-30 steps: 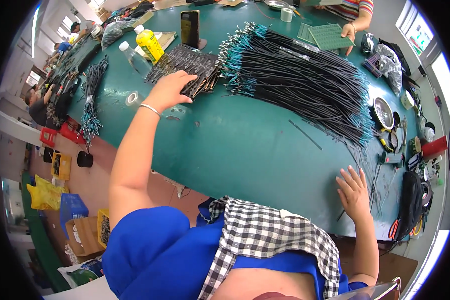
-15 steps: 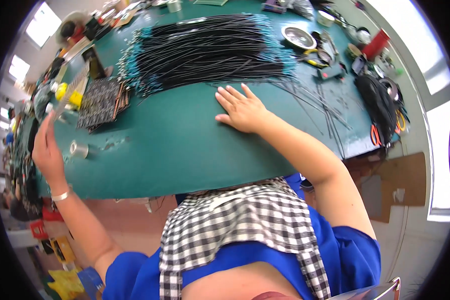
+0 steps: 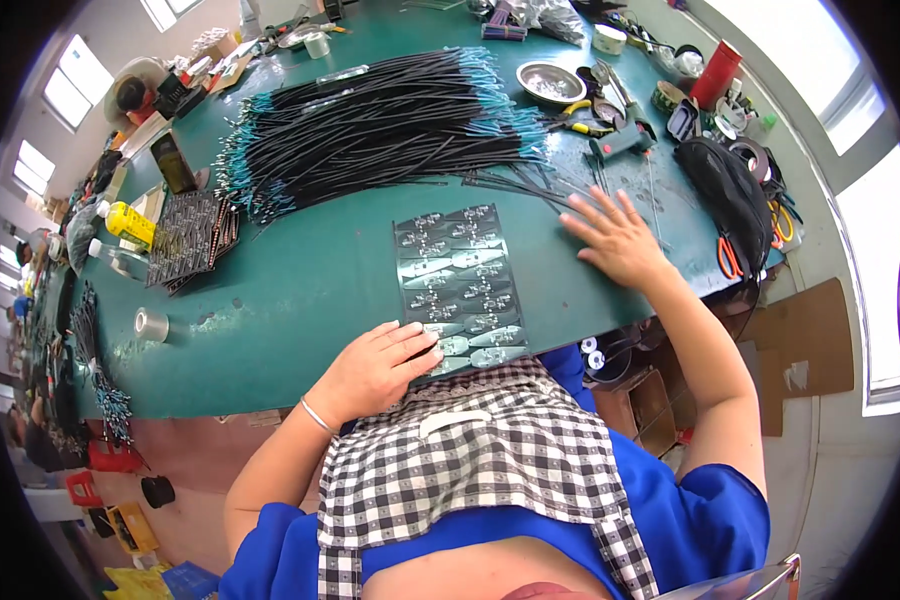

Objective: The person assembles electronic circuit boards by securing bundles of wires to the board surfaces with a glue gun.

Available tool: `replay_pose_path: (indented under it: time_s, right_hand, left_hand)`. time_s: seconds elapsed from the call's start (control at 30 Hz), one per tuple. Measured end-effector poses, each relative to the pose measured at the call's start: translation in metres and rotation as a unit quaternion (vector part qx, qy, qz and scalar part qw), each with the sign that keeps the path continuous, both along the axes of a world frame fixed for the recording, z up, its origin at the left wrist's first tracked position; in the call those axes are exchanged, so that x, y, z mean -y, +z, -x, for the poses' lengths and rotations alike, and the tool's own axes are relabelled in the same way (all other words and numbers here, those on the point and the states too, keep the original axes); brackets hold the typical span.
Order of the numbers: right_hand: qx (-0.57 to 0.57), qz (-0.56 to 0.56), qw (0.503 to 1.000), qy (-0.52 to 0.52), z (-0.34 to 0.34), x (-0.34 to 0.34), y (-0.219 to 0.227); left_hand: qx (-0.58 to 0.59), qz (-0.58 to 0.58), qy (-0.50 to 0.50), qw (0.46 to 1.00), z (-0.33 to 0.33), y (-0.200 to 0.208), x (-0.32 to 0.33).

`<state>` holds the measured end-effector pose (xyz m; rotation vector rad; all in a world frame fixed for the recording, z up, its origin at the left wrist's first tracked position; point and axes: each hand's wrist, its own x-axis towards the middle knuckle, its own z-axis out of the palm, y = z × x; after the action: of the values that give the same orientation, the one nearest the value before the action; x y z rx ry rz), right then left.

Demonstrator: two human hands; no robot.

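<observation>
My left hand (image 3: pixel 375 368) grips the near left corner of a dark circuit board panel (image 3: pixel 458 285), its fingers over the edge and its underside hidden. The panel stands out in front of me by the table's near edge, with rows of pale printed shapes. To the right, my right hand (image 3: pixel 620 242) is spread with nothing in it, beside several loose black cables (image 3: pixel 530 186). Beyond the panel lies a wide bundle of black cables (image 3: pixel 370 130) with teal ends. Further left rests a stack of similar panels (image 3: pixel 192 235).
On the left are a solder spool (image 3: pixel 151 324), a yellow bottle (image 3: pixel 130 225) and hanging cables (image 3: pixel 95 370). To the right lie a green tool (image 3: pixel 622 143), a metal bowl (image 3: pixel 551 82), a black pouch (image 3: pixel 725 195) and orange-handled scissors (image 3: pixel 729 257). A red cylinder (image 3: pixel 716 75) stands behind.
My left hand has come from the far left to the middle near edge, bringing a panel with it. My right hand has moved right across the table, toward the loose cables.
</observation>
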<state>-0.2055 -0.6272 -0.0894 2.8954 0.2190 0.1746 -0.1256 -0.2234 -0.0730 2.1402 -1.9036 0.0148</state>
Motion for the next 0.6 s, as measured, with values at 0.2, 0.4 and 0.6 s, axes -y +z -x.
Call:
replay_pose_path:
  time_s: [0.2,0.4,0.6]
  right_hand:
    - [0.266,-0.441,0.822,-0.244,-0.037,0.069,-0.033]
    - [0.196,-0.862,0.329,-0.333,-0.093,0.067,0.000]
    - [0.245,-0.825,0.272,-0.430,-0.113,0.124,-0.020]
  left_hand:
    - [0.000,-0.094,0.038,0.995,-0.009,-0.006,0.033]
    - [-0.007,-0.093,0.039,0.995,-0.015,-0.017,0.064]
    - [-0.102,0.097,-0.046,0.989,-0.096,0.024,0.091]
